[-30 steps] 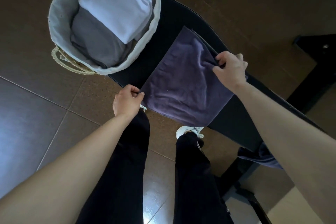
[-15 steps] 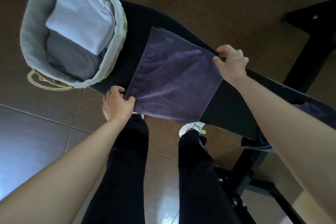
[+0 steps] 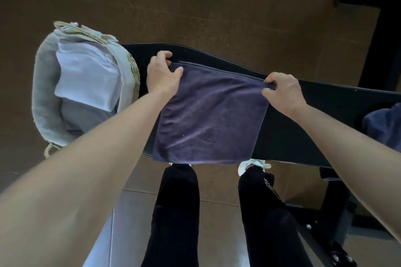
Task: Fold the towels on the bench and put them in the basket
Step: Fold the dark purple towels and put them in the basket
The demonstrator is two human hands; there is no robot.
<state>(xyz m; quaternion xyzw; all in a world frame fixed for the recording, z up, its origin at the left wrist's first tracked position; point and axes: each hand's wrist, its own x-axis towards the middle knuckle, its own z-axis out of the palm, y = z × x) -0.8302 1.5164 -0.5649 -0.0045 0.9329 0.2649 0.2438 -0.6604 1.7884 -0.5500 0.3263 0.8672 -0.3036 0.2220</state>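
**Purple towel flat on the bench, both far corners in hand**

Edges first. The purple towel (image 3: 210, 115) lies spread across the black bench (image 3: 303, 119). Its near edge hangs just over the bench's near edge, above the person's shoes, and its far edge runs close to the bench's far edge. To the left, only a narrow strip of bare bench separates the towel from the basket (image 3: 42, 93). To the right there's a much wider bare stretch before a blue towel (image 3: 384, 130) bunched at the frame's edge. Brown floor (image 3: 195, 6) lies open beyond the bench.

Counts: four towels in view and one basket. One towel is the purple one, one is the blue one, and two are folded inside the basket. There, a white towel (image 3: 86, 76) lies on top of a grey towel (image 3: 84, 117). The white one shows layered folds, so it might be more than one piece; hard to say from this angle. I also can't tell for sure whether the basket stands on the bench's left end or just beside it.

Hands: the left hand (image 3: 161, 73) grasps the towel's far left corner, thumb on top and fingers curled behind, right next to the basket. The right hand (image 3: 282, 91) pinches the far right corner, with the cloth bunched a little between thumb and fingers. Most of the towel lies nearer the person than both hands.
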